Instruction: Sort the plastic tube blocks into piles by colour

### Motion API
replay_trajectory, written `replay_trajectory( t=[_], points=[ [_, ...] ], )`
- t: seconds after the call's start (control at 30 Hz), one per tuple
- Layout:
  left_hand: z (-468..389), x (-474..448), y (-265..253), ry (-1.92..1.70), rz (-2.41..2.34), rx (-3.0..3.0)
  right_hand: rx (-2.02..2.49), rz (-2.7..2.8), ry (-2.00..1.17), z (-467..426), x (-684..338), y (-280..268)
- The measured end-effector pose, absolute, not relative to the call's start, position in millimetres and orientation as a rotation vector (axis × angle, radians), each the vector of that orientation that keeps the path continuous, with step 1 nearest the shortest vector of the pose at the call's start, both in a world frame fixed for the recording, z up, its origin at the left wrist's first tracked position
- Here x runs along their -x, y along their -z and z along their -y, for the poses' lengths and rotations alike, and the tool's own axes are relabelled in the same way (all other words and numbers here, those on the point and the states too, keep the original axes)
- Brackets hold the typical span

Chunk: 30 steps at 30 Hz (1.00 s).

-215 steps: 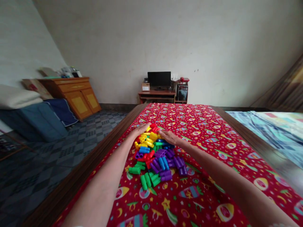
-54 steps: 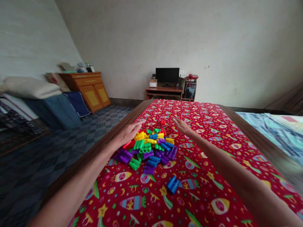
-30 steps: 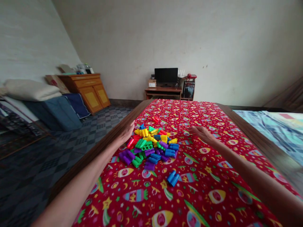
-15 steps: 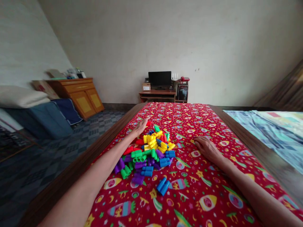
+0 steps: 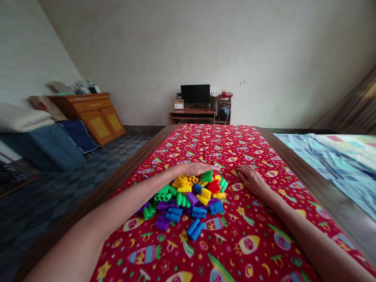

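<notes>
Left hand (image 5: 196, 169) nearer, fingers straight and together along far side of blocks (image 5: 183, 200), contact unclear; right hand (image 5: 253, 180) apart, rightward on cloth (image 5: 226, 250), fingers loosely bent.

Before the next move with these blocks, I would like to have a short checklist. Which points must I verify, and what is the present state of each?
1. Block pile lies on the red cloth: ok, for every visible block.
2. Colours kept separate: not ok; yellow, blue, green, red and purple blocks are mixed.
3. Whole pile visible: not ok; the left forearm passes in front of its left part.
4. Left grip holding a block: cannot tell; its underside is hidden.
5. Right grip clear of the pile: ok; it is to the right, apart from the blocks.
</notes>
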<state>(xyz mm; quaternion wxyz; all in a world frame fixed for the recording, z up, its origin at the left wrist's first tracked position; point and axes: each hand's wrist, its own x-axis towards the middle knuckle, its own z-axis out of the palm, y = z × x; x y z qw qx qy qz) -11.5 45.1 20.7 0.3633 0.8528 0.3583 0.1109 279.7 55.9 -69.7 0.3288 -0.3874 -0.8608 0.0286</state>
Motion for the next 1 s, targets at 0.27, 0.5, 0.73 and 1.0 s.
replay_trajectory(
  t=[0.27, 0.5, 0.73, 1.0],
  points=[
    [38, 142, -12, -0.796, -1.789, -2.179, 0.983, 2.275, -0.058, -57, -280, 71],
    [89, 164, 47, -0.927, -1.976, -1.812, 0.995, 2.291, -0.037, -56, -277, 67],
    [46, 76, 39, -0.954, -1.725, -1.9, 0.991, 2.29, -0.013, -58, -277, 72],
    [-1, 24, 36, -1.0, -1.498, -2.126, 1.015, 2.25, -0.12, -57, -279, 67]
  ],
)
